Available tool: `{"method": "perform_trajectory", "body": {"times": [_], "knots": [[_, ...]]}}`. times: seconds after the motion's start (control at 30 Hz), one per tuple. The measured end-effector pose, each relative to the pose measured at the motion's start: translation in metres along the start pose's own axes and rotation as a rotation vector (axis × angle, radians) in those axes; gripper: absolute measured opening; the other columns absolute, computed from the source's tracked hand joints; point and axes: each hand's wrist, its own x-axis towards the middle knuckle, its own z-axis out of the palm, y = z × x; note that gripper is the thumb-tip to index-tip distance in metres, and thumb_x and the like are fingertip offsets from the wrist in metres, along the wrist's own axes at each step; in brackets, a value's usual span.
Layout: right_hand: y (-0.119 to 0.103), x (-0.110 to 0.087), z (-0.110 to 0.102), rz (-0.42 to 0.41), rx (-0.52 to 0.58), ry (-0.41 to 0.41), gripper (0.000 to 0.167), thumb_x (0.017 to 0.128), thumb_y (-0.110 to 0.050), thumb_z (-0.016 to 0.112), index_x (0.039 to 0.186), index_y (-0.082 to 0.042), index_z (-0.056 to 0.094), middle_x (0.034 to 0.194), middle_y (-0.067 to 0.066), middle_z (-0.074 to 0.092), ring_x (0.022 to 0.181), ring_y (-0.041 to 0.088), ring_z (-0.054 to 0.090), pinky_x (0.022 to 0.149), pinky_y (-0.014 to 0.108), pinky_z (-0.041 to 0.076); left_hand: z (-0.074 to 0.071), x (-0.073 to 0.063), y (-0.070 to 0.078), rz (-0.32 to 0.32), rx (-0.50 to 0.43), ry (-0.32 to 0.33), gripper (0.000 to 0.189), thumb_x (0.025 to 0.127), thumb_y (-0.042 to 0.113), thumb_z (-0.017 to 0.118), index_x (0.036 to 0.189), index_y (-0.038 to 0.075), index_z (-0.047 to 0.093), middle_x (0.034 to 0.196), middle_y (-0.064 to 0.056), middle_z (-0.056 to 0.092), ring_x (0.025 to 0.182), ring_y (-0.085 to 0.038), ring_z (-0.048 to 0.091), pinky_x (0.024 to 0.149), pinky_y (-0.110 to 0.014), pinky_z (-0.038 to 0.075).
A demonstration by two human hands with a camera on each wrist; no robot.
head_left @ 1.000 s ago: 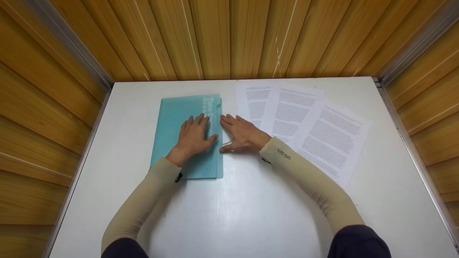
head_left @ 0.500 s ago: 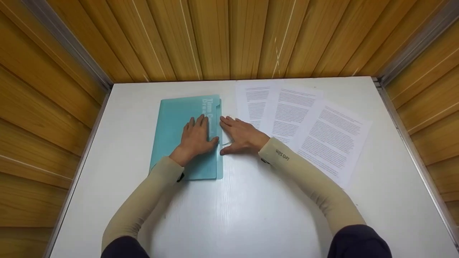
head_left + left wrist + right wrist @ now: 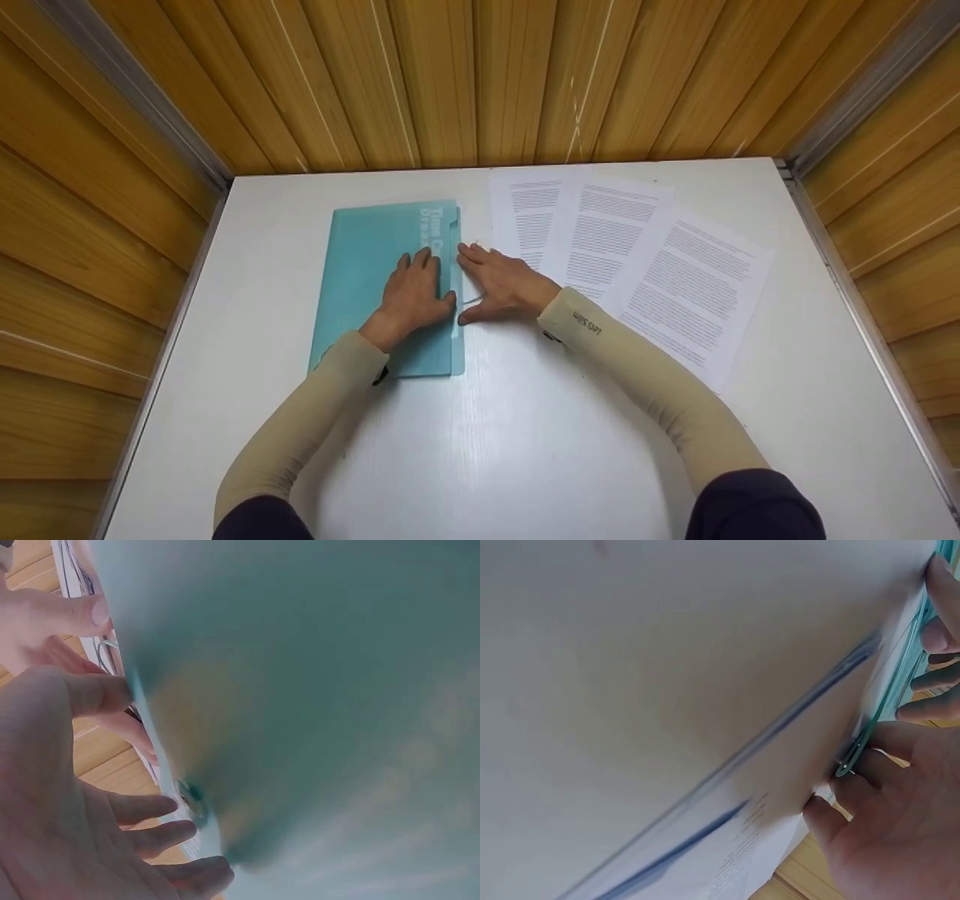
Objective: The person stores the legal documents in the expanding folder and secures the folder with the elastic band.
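A teal document folder [image 3: 364, 255] with pale lettering lies closed on the white table. My left hand [image 3: 411, 296] rests on its cover near the right edge, fingers spread and thumb out to the side. Just beyond that edge, my right hand [image 3: 504, 285] lies palm down, its fingertips and thumb touching the folder's side. A thin cord [image 3: 472, 301] shows in the gap between right thumb and fingers. Seen from the right wrist, a small teal loop [image 3: 846, 767] sticks out of the folder's edge beside the right fingers. Neither hand grips anything.
Three overlapping printed sheets [image 3: 682, 292] fan out at the right, partly under the right forearm. The white table [image 3: 465, 450] meets wood-panelled walls [image 3: 442, 82] at the back and both sides.
My left hand has slid slightly towards me and to the right over the cover. The right hand stays at the folder's edge; its thumb has shifted slightly towards me.
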Motion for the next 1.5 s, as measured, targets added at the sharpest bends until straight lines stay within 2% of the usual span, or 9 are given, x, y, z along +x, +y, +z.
{"method": "perform_trajectory", "body": {"times": [0.2,0.27,0.4,0.53,0.73,0.93,1.13,1.3,1.5], "knots": [[-0.001,-0.001,0.0,-0.002,0.001,0.006,0.121,0.085,-0.069,0.078,0.171,-0.009,0.019,0.181,0.003,0.009,0.167,0.026,0.012,0.131,0.049,0.024,-0.002,-0.004,0.008,0.039,-0.028,0.099,0.047,0.095,0.027,0.067,0.123,-0.011,0.071,0.131,-0.025,0.069,0.116,-0.041,0.069,0.094,-0.054,0.061],[-0.002,-0.002,-0.001,-0.001,-0.002,0.004,0.121,0.085,-0.069,0.078,0.171,-0.009,0.019,0.181,0.003,0.009,0.167,0.026,0.012,0.13,0.05,0.026,-0.001,-0.005,0.012,0.055,-0.002,0.129,0.038,0.094,0.022,0.066,0.111,-0.01,0.074,0.119,-0.024,0.071,0.106,-0.04,0.071,0.086,-0.053,0.062],[-0.002,0.0,-0.002,0.006,-0.014,-0.003,0.123,0.083,-0.072,0.078,0.172,-0.01,0.019,0.181,0.003,0.01,0.166,0.027,0.016,0.128,0.052,0.031,0.0,-0.009,0.018,0.078,0.069,0.185,0.026,0.093,0.014,0.063,0.098,-0.007,0.076,0.106,-0.022,0.071,0.098,-0.039,0.069,0.079,-0.052,0.063],[-0.003,0.003,-0.002,0.018,-0.022,-0.006,0.125,0.082,-0.073,0.079,0.172,-0.012,0.018,0.181,0.003,0.01,0.166,0.028,0.017,0.127,0.052,0.032,-0.002,-0.012,0.026,0.074,0.136,0.218,0.025,0.095,0.011,0.063,0.101,-0.009,0.076,0.103,-0.023,0.071,0.098,-0.037,0.067,0.079,-0.05,0.064],[-0.005,0.004,0.0,0.023,-0.026,-0.018,0.124,0.082,-0.072,0.078,0.172,-0.013,0.017,0.181,0.001,0.009,0.166,0.027,0.015,0.128,0.052,0.031,-0.003,-0.021,0.038,0.036,0.164,0.163,0.027,0.092,0.012,0.07,0.107,-0.011,0.074,0.105,-0.023,0.07,0.103,-0.037,0.066,0.08,-0.049,0.064],[-0.005,0.002,0.0,0.022,-0.025,-0.018,0.125,0.082,-0.074,0.077,0.172,-0.013,0.017,0.181,0.001,0.008,0.167,0.027,0.014,0.129,0.051,0.029,-0.004,-0.028,0.046,-0.006,0.157,0.128,0.062,0.085,0.035,0.09,0.118,-0.013,0.07,0.108,-0.024,0.069,0.106,-0.039,0.067,0.083,-0.052,0.064],[-0.001,-0.001,-0.002,0.012,-0.007,0.002,0.123,0.082,-0.071,0.079,0.172,-0.012,0.019,0.181,0.002,0.01,0.167,0.027,0.013,0.13,0.052,0.027,-0.008,-0.033,0.05,-0.025,0.177,0.14,0.036,0.085,0.015,0.084,0.109,-0.011,0.073,0.1,-0.023,0.07,0.096,-0.04,0.072,0.077,-0.052,0.064],[0.001,-0.003,-0.002,0.007,0.0,0.011,0.122,0.083,-0.071,0.079,0.172,-0.012,0.02,0.181,0.002,0.01,0.167,0.027,0.014,0.129,0.054,0.028,-0.015,-0.039,0.05,-0.018,0.185,0.143,0.027,0.085,0.01,0.083,0.102,-0.009,0.075,0.094,-0.023,0.071,0.088,-0.042,0.074,0.071,-0.051,0.064],[0.002,-0.003,-0.001,0.0,0.005,0.001,0.124,0.082,-0.074,0.077,0.172,-0.011,0.019,0.181,0.003,0.01,0.167,0.028,0.013,0.128,0.056,0.029,-0.03,-0.049,0.048,-0.076,0.062,0.127,0.02,0.085,0.002,0.078,0.101,-0.01,0.072,0.095,-0.026,0.071,0.088,-0.043,0.075,0.071,-0.054,0.063]]}}
